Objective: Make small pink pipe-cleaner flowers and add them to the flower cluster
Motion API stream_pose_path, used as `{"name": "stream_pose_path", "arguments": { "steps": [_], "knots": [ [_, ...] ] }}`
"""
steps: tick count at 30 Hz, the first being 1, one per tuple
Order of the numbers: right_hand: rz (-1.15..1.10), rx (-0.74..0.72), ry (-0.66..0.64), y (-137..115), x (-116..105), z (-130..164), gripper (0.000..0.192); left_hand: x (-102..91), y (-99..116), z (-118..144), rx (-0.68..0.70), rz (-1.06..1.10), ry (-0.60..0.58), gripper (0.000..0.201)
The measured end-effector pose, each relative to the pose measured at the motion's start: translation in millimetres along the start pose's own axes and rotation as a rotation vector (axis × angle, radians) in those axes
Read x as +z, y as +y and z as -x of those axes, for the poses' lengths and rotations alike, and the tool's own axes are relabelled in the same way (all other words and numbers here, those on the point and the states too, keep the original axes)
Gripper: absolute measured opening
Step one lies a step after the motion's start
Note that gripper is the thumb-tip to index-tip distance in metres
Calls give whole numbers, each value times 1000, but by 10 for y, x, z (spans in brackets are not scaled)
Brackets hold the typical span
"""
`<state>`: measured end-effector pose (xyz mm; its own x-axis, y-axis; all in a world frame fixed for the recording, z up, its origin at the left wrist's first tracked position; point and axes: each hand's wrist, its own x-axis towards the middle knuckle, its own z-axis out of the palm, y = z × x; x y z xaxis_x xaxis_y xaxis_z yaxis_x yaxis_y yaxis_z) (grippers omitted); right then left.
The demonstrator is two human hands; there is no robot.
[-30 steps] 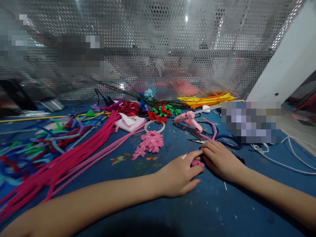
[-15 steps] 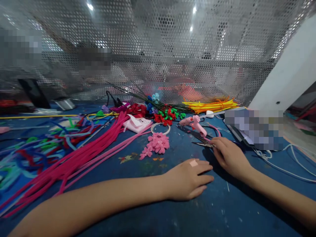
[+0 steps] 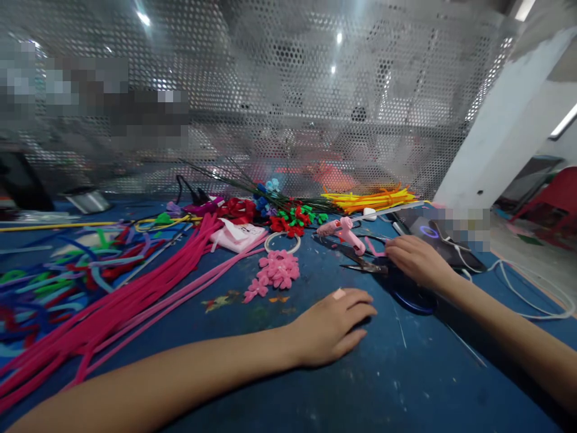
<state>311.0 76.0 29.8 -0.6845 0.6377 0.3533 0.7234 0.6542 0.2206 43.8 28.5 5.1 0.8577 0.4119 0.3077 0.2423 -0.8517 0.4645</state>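
My left hand [image 3: 336,328] lies palm down on the blue table, fingers a little spread, holding nothing; a small pale patch sits on its back. My right hand [image 3: 417,261] reaches forward on the right, fingers stretched out, thumb mostly hidden. Its fingertips are at a short pink pipe cleaner piece [image 3: 374,247]; whether they touch it I cannot tell. Pliers [image 3: 367,267] with pointed metal jaws and blue handles lie partly under that hand. Left of them rest a pink fuzzy flower cluster [image 3: 277,270] and a pale ring [image 3: 270,243]. A pink glue gun [image 3: 347,233] lies just beyond.
Long magenta pipe cleaners [image 3: 148,294] and a multicoloured heap [image 3: 67,276] cover the left. Behind are fuzzy flowers [image 3: 297,218], a yellow bundle [image 3: 372,198] and a perforated metal screen [image 3: 270,90]. A dark device [image 3: 433,231] and white cable [image 3: 514,282] lie right.
My right hand has let go of the pliers and moved forward to the pink pipe cleaner piece. My left hand has stayed on the table. The view has shifted slightly to the right.
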Motion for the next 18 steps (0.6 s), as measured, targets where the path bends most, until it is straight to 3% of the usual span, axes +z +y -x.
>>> {"name": "stream_pose_path", "arguments": {
  "steps": [4, 6, 8, 12, 14, 18],
  "knots": [
    [-170, -156, 62, -232, -11, -13, 27, -17, -99, -28, -239, 390, 321, 50],
    [-198, -205, 45, -335, 25, -25, 28, -9, -178, -50, -312, 639, 386, 59],
    [-265, -229, 29, -415, 63, -60, 29, -11, -238, -70, -365, 758, 390, 48],
    [-441, -206, -11, -549, 47, -221, 22, -52, -275, -95, -489, 666, 413, 12],
    [-522, -115, -100, -614, -3, -330, 20, -75, -278, -101, -527, 644, 445, 10],
    [-618, 87, -201, -677, -20, -511, 34, -94, -298, -111, -543, 566, 407, 10]
  ]
}}
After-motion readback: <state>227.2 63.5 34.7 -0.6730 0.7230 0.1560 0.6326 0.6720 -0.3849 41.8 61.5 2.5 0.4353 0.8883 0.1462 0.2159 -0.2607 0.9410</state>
